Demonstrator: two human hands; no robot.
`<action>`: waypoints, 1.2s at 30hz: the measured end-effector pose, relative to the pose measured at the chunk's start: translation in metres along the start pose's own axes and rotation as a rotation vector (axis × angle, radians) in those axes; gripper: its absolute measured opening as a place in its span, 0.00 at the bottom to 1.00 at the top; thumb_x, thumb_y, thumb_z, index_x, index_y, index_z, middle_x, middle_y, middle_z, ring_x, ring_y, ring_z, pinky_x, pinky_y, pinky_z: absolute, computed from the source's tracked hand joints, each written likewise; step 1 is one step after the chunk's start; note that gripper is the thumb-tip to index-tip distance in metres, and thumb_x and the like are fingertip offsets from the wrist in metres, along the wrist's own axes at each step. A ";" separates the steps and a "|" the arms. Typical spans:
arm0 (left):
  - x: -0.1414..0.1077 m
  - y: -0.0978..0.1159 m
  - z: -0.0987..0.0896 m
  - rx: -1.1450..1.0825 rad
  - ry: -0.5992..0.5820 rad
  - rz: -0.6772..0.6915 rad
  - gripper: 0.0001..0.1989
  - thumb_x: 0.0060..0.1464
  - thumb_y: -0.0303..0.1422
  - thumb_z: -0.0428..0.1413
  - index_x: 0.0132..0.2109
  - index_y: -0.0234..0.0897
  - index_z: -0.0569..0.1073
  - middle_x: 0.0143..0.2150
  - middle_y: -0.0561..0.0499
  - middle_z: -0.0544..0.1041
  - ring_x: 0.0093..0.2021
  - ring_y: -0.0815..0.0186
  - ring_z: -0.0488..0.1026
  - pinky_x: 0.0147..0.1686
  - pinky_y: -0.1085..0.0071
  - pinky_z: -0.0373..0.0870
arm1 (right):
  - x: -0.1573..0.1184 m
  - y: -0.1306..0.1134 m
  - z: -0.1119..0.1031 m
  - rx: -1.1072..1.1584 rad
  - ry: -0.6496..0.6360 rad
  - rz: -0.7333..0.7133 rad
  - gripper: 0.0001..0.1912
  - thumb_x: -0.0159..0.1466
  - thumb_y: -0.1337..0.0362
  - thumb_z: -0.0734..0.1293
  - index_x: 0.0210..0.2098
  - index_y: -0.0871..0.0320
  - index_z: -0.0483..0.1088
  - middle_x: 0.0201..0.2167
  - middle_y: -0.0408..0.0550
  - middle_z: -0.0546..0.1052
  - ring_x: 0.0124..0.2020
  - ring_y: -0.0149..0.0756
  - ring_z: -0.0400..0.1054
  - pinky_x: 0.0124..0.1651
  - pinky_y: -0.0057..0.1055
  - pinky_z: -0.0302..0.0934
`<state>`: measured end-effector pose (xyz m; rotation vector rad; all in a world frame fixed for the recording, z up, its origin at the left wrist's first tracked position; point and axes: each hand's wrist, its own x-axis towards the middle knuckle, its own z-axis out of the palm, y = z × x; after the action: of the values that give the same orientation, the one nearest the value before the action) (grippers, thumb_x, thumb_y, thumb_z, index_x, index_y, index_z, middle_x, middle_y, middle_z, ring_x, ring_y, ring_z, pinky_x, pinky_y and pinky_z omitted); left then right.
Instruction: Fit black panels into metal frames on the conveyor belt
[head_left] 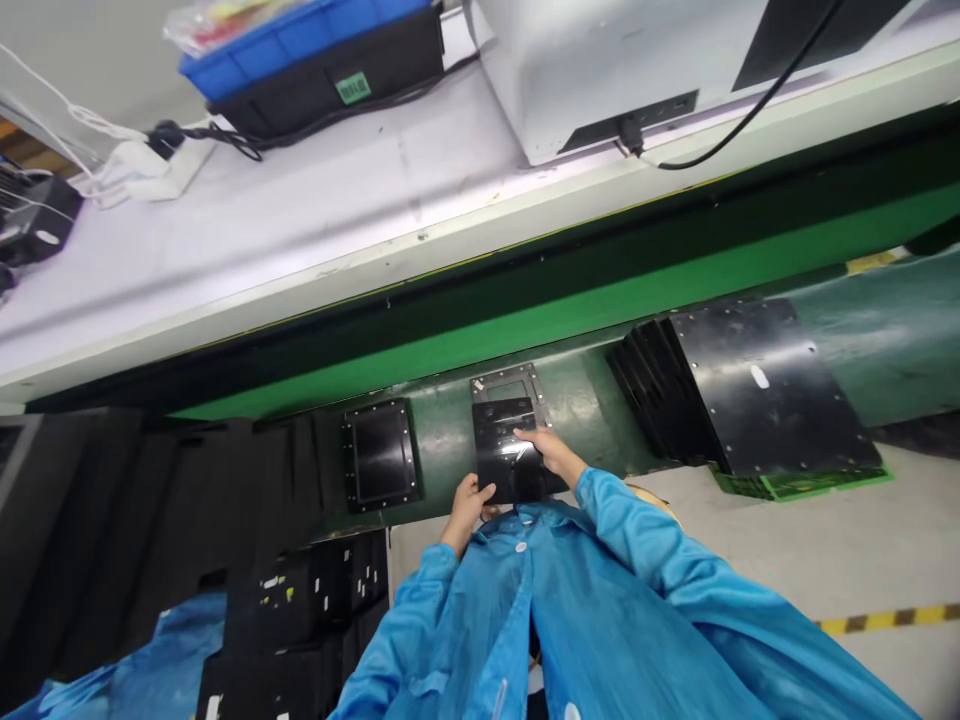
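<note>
We have both hands on a glossy black rectangular panel [501,450], which sits directly in front of the body, over the near edge of the dark green surface [442,430]. The left hand [466,510] is clamped on the panel's near left corner, thumb on top, its other fingers partly out of sight below. The right hand [553,452] grips the right side farther forward, its thumb laid across the shiny face; its remaining fingers are mostly hidden, so we cannot tell how they sit.

The relation that matters most is between this panel and the flat black rectangular frame [504,377] with small dots along its rim. The frame lies just beyond the panel, straight ahead of us, and the panel hides its near part. We cannot tell whether the two touch. The right hand is the nearer to the frame; the left is farther back, close to the body. The panel looks roughly aligned with the frame, but we cannot judge its long axis surely.

To our left, a black rectangular plate with a studded border [380,453] lies apart on the surface. Well to our right stands a stack of large black panels [765,390], well apart from both hands.
</note>
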<state>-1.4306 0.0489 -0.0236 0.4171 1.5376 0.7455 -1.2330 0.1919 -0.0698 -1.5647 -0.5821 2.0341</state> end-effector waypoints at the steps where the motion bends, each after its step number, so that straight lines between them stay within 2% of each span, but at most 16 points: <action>1: 0.008 0.001 0.002 0.058 -0.006 -0.010 0.29 0.43 0.53 0.73 0.39 0.39 0.69 0.33 0.51 0.80 0.31 0.64 0.80 0.27 0.72 0.74 | 0.004 -0.006 -0.006 -0.017 0.008 -0.010 0.18 0.51 0.59 0.83 0.38 0.58 0.80 0.32 0.50 0.86 0.36 0.40 0.80 0.43 0.33 0.75; 6: 0.048 0.004 0.013 0.213 0.040 -0.017 0.16 0.53 0.40 0.70 0.39 0.36 0.73 0.30 0.54 0.76 0.26 0.69 0.77 0.28 0.74 0.70 | 0.028 -0.039 -0.031 -0.109 0.043 -0.034 0.17 0.51 0.61 0.83 0.36 0.61 0.79 0.28 0.49 0.85 0.29 0.39 0.77 0.35 0.32 0.72; 10: 0.069 0.001 0.018 0.327 0.111 -0.003 0.09 0.57 0.35 0.67 0.36 0.36 0.74 0.26 0.55 0.75 0.24 0.70 0.74 0.30 0.74 0.68 | 0.046 -0.054 -0.036 -0.165 0.052 -0.052 0.17 0.52 0.62 0.82 0.36 0.62 0.78 0.27 0.49 0.84 0.28 0.37 0.76 0.34 0.31 0.71; 16: 0.076 -0.002 0.017 0.510 0.171 0.016 0.13 0.56 0.40 0.68 0.33 0.38 0.75 0.24 0.55 0.77 0.28 0.66 0.76 0.38 0.70 0.70 | 0.063 -0.059 -0.024 -0.209 0.021 -0.035 0.17 0.52 0.61 0.82 0.37 0.62 0.78 0.26 0.49 0.84 0.27 0.37 0.76 0.34 0.34 0.70; 23: 0.081 0.006 0.012 0.737 0.192 0.016 0.17 0.56 0.45 0.68 0.29 0.40 0.75 0.30 0.47 0.82 0.38 0.58 0.80 0.41 0.67 0.67 | 0.070 -0.056 -0.014 -0.246 0.120 -0.049 0.16 0.51 0.60 0.80 0.34 0.61 0.76 0.25 0.50 0.83 0.28 0.40 0.76 0.34 0.36 0.70; 27: 0.081 0.008 0.013 0.826 0.205 0.018 0.19 0.56 0.49 0.67 0.31 0.40 0.75 0.36 0.43 0.84 0.44 0.54 0.81 0.41 0.66 0.66 | 0.069 -0.048 -0.007 -0.270 0.232 -0.162 0.16 0.52 0.59 0.78 0.37 0.58 0.76 0.31 0.50 0.84 0.35 0.41 0.77 0.42 0.35 0.71; 30: 0.079 0.010 0.015 0.881 0.207 0.030 0.19 0.55 0.51 0.67 0.32 0.40 0.75 0.40 0.41 0.85 0.47 0.51 0.81 0.41 0.65 0.66 | 0.062 -0.044 -0.002 -0.294 0.311 -0.266 0.18 0.57 0.58 0.73 0.46 0.57 0.75 0.42 0.50 0.85 0.46 0.42 0.78 0.54 0.36 0.72; 33: 0.076 0.011 0.015 0.935 0.195 0.024 0.19 0.56 0.51 0.67 0.32 0.41 0.75 0.41 0.41 0.85 0.46 0.51 0.82 0.40 0.65 0.66 | 0.048 -0.042 -0.001 -0.339 0.374 -0.344 0.23 0.56 0.61 0.73 0.52 0.57 0.75 0.51 0.53 0.84 0.55 0.43 0.76 0.65 0.39 0.66; 36: 0.076 0.008 0.014 0.996 0.176 0.006 0.18 0.58 0.51 0.65 0.33 0.41 0.74 0.40 0.41 0.85 0.47 0.50 0.82 0.40 0.65 0.67 | 0.031 -0.043 -0.010 -0.598 0.447 -0.417 0.26 0.58 0.65 0.72 0.57 0.58 0.76 0.61 0.57 0.78 0.65 0.45 0.69 0.73 0.37 0.58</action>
<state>-1.4275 0.1080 -0.0740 1.1027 2.0068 -0.0464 -1.2247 0.2449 -0.0693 -1.9382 -1.2818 1.1994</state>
